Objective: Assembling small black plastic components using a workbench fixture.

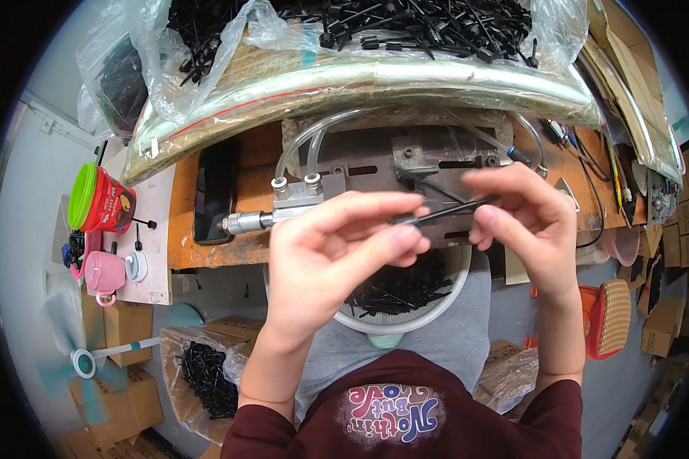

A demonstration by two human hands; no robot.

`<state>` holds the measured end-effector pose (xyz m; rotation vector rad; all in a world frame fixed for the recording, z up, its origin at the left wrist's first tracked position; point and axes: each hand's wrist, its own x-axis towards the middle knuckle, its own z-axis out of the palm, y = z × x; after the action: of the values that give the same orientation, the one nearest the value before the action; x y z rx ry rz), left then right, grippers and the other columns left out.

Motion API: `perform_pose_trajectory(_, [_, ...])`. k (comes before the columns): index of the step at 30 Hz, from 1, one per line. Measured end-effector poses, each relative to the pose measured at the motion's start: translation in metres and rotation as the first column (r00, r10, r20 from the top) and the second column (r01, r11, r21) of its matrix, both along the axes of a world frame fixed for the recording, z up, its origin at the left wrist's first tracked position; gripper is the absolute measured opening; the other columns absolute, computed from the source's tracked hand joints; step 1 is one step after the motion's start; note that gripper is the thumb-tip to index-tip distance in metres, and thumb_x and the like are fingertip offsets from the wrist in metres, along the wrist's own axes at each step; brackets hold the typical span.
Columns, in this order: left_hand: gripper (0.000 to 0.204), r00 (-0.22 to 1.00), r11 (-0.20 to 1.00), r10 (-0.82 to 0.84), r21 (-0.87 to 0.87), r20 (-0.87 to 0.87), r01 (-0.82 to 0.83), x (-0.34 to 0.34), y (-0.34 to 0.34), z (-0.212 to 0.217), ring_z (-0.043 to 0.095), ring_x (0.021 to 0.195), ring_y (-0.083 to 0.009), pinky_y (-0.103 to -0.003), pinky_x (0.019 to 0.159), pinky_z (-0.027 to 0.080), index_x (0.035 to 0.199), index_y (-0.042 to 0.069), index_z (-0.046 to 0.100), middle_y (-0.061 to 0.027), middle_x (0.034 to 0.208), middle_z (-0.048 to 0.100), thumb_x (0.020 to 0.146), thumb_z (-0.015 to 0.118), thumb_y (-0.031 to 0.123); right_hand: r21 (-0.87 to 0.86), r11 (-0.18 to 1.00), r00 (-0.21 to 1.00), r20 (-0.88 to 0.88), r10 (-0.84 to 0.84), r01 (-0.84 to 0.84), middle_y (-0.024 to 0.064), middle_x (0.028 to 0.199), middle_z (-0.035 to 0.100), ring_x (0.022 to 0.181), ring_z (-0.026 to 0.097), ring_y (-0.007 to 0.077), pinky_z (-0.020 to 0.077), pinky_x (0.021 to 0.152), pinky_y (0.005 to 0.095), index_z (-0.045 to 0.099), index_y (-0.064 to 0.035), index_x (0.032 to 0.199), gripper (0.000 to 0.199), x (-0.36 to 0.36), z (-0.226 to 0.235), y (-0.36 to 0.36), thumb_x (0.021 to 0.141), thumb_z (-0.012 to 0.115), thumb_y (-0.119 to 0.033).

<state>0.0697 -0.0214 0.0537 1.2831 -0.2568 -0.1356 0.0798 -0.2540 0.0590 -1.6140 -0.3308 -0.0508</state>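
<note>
A thin black plastic spike-like part (450, 209), thicker at its left end, is held level above the workbench between my two hands. My left hand (325, 252) is closed in a pinch round the thicker end. The thumb and fingers of my right hand (540, 229) close on the thinner end; its fingertips are slightly blurred. Just behind my hands is a metal bench fixture (409, 157) with a dark piece at its centre. Below them, a pale round basin (430, 320) rests on my lap, with many similar black parts (398, 291) inside, partly hidden by my left hand.
A plastic-lined bin edge (375, 74) with heaped black parts (429, 27) spans the back. Clear hoses (314, 138) run to a metal cylinder (249, 222). A phone (214, 191), red bucket (115, 203) and pink cup (104, 271) are left; a fan (84, 363) stands lower left.
</note>
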Motion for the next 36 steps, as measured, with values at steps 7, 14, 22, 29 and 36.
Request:
perform_pose_trajectory(7, [0.035, 0.786, 0.730, -0.023, 0.547, 0.618, -0.409, -0.023, -0.004, -0.028, 0.073, 0.091, -0.0208, -0.028, 0.076, 0.064, 0.107, 0.003, 0.075, -0.0136, 0.119, 0.067, 0.073, 0.086, 0.001, -0.259, 0.925, 0.938, 0.281, -0.205, 0.279, 0.0064, 0.097, 0.062, 0.086, 0.063, 0.0104, 0.0546, 0.067, 0.0210, 0.075, 0.0027, 0.102, 0.021, -0.027, -0.027, 0.000, 0.081, 0.077, 0.006])
perform_pose_trajectory(14, [0.026, 0.648, 0.451, -0.218, 0.665, 0.729, -0.596, -0.019, -0.031, -0.061, 0.065, 0.061, -0.0158, -0.027, 0.058, 0.051, 0.097, 0.004, 0.074, -0.0123, 0.126, 0.071, 0.075, 0.083, 0.014, -0.180, 0.959, 0.951, 0.258, -0.169, 0.219, 0.0114, 0.103, 0.064, 0.088, 0.067, 0.0142, 0.0612, 0.076, 0.0257, 0.073, 0.0026, 0.113, 0.036, -0.033, -0.023, 0.008, 0.078, 0.078, 0.009])
perform_pose_trajectory(22, [0.027, 0.675, 0.397, -0.292, 0.728, 0.677, -0.558, -0.011, -0.031, -0.051, 0.064, 0.058, -0.0164, -0.027, 0.058, 0.052, 0.096, 0.006, 0.074, -0.0109, 0.125, 0.071, 0.073, 0.084, 0.017, -0.341, 0.921, 0.964, 0.244, -0.105, 0.187, 0.0133, 0.106, 0.065, 0.087, 0.067, 0.0160, 0.0590, 0.073, 0.0261, 0.073, 0.0018, 0.106, 0.035, -0.042, -0.016, -0.001, 0.073, 0.082, 0.008])
perform_pose_trajectory(29, [0.024, 0.711, 0.636, -0.190, 0.636, 0.677, -0.437, 0.027, -0.004, 0.014, 0.072, 0.078, -0.0145, -0.027, 0.070, 0.057, 0.099, 0.001, 0.077, -0.0118, 0.100, 0.077, 0.077, 0.084, 0.007, -0.580, 0.755, 0.856, 0.514, 0.048, 0.306, 0.0231, 0.134, 0.060, 0.103, 0.068, 0.0363, 0.0574, 0.083, 0.0401, 0.066, 0.0026, 0.107, 0.032, -0.044, -0.036, 0.006, 0.077, 0.077, 0.005])
perform_pose_trajectory(36, [0.024, 0.491, 0.445, -0.045, 0.458, 0.870, -0.770, 0.157, 0.034, 0.046, 0.070, 0.102, -0.0302, -0.039, 0.091, 0.053, 0.105, 0.000, 0.072, -0.0177, 0.103, 0.072, 0.082, 0.069, 0.002, -0.750, 0.584, 0.860, 0.483, 0.164, 0.309, 0.0190, 0.137, 0.062, 0.064, 0.066, 0.0202, 0.0534, 0.061, 0.0309, 0.065, -0.0026, 0.100, 0.026, -0.040, -0.058, 0.026, 0.076, 0.075, -0.003])
